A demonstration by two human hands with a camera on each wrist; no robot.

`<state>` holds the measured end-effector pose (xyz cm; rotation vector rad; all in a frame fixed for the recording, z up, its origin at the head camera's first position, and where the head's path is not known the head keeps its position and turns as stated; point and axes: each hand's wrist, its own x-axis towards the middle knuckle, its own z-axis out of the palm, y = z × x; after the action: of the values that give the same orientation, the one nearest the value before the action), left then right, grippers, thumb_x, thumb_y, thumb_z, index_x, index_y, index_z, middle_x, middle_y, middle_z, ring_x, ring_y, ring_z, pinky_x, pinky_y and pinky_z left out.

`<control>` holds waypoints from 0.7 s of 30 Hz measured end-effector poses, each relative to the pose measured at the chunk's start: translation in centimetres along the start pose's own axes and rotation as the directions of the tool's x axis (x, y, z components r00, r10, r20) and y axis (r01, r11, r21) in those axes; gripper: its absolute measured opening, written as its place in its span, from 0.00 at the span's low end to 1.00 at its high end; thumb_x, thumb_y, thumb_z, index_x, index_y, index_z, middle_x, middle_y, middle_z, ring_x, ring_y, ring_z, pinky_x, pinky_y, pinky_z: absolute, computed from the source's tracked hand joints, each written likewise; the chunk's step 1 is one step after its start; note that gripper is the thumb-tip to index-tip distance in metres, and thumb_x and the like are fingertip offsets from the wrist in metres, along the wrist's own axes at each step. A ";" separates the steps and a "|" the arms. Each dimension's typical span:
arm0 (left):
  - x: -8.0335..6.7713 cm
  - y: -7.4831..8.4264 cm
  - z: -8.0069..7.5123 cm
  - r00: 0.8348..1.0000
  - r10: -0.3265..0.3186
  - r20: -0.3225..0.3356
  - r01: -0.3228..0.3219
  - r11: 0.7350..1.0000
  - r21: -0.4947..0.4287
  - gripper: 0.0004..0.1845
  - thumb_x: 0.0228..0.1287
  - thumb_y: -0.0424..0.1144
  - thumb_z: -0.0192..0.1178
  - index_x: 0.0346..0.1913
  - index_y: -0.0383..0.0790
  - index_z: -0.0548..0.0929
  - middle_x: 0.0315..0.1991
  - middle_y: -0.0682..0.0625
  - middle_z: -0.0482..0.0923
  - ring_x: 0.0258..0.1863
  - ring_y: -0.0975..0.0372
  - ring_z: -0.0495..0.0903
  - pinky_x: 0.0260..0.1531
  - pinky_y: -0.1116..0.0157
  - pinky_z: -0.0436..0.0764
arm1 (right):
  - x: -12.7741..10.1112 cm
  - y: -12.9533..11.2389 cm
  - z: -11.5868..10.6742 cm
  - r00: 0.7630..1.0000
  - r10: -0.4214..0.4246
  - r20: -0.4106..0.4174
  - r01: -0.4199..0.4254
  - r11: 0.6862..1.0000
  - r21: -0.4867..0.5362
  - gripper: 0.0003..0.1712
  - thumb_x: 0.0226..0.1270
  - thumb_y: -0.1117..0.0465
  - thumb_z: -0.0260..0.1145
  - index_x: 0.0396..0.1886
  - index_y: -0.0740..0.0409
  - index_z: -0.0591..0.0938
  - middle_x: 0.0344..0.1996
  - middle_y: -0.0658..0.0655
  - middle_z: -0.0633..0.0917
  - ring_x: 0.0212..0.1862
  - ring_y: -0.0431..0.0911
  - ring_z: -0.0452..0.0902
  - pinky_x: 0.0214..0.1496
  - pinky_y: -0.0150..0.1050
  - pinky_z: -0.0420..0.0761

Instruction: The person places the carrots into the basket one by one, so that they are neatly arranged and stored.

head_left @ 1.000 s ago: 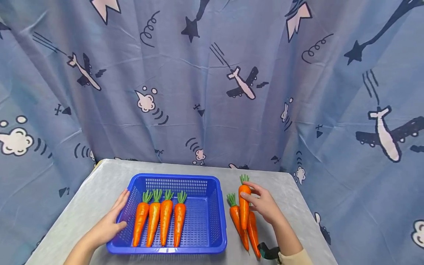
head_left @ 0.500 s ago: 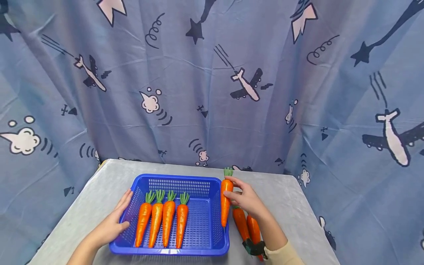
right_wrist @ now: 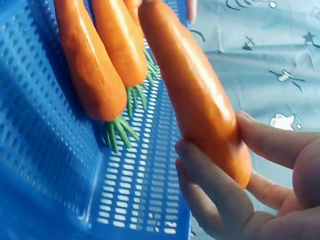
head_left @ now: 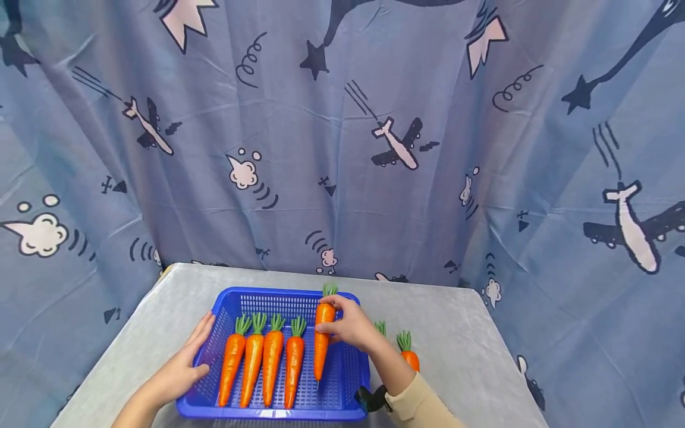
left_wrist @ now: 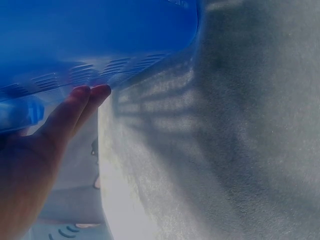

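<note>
My right hand (head_left: 349, 324) pinches an orange carrot (head_left: 322, 339) near its green top. The carrot hangs over the right part of a blue plastic basket (head_left: 273, 414), tip pointing toward me. In the right wrist view the thumb and fingers (right_wrist: 212, 187) close round the carrot's thick end. Inside the basket several carrots (head_left: 273, 362) lie side by side, green tops away from me. My left hand (head_left: 179, 368) rests at the basket's left side, fingers straight. Its fingertips (left_wrist: 102, 92) are right at the slotted outer wall in the left wrist view.
Two more carrots lie right of the basket, partly hidden by my right forearm; one carrot (head_left: 411, 360) shows its top. A black strap (head_left: 373, 399) is at my right wrist. The table (head_left: 455, 339) has a pale cloth, and a blue patterned curtain (head_left: 299, 148) hangs behind.
My right hand has carried the carrot leftward from the pile on the table, across the basket's right rim, to above its inside. The left hand stays at the basket's side.
</note>
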<state>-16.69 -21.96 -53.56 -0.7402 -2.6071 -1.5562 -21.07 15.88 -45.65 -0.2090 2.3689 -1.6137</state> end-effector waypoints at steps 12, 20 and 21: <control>-0.1 0.0 0.2 0.999 0.036 -0.011 -0.036 0.999 0.003 0.51 0.48 0.20 0.57 0.79 0.29 0.50 0.79 0.26 0.38 0.70 0.89 0.35 0.60 0.91 0.42 | 1.1 -0.1 2.7 0.994 0.092 0.057 -0.087 0.992 -0.090 0.31 0.57 0.70 0.75 0.61 0.61 0.77 0.50 0.64 0.77 0.42 0.54 0.82 0.36 0.49 0.88; -0.1 -0.2 0.1 1.000 0.015 -0.016 -0.015 1.000 -0.009 0.51 0.48 0.20 0.58 0.79 0.30 0.50 0.80 0.28 0.38 0.70 0.89 0.35 0.59 0.91 0.42 | 2.0 0.9 3.5 0.986 0.143 0.088 -0.131 0.982 -0.135 0.28 0.52 0.76 0.75 0.52 0.60 0.77 0.40 0.62 0.79 0.37 0.53 0.82 0.35 0.56 0.87; -0.1 -0.2 0.0 1.000 0.006 -0.015 -0.006 1.000 -0.016 0.51 0.48 0.20 0.57 0.79 0.30 0.50 0.80 0.29 0.37 0.70 0.90 0.35 0.59 0.91 0.42 | 2.1 1.0 3.7 0.984 0.149 0.093 -0.135 0.980 -0.147 0.27 0.51 0.76 0.75 0.51 0.59 0.77 0.39 0.62 0.79 0.36 0.53 0.82 0.35 0.55 0.87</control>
<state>-16.69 -22.03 -53.75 -0.7340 -2.5827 -1.5763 -21.96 12.41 -48.14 -0.1428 2.3613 -1.3413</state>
